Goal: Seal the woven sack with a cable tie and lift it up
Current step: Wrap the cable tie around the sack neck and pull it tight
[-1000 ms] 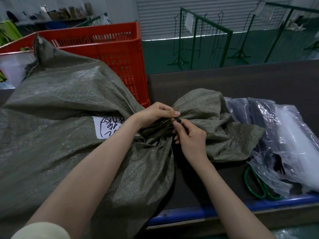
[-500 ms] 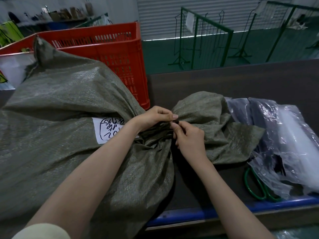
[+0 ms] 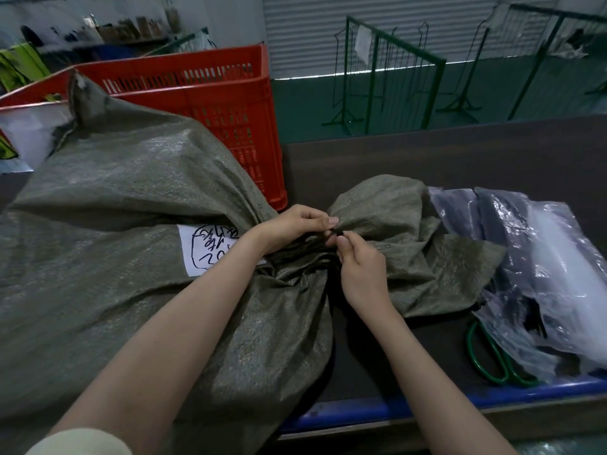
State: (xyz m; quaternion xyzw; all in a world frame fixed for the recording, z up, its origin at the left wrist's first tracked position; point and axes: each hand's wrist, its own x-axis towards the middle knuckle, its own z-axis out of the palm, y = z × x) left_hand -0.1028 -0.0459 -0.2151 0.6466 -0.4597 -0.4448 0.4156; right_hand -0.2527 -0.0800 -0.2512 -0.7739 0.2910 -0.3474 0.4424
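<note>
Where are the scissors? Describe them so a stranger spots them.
Start at the big woven sack on the dark table. Right of it, half under the clear plastic bags, lie the scissors: the only thing with green loop handles.

A warehouse packing floor: roller shutter [image 3: 328, 31], green wire racks [image 3: 394, 77], red plastic crate [image 3: 203, 93], long worktable [image 3: 460, 159].
</note>
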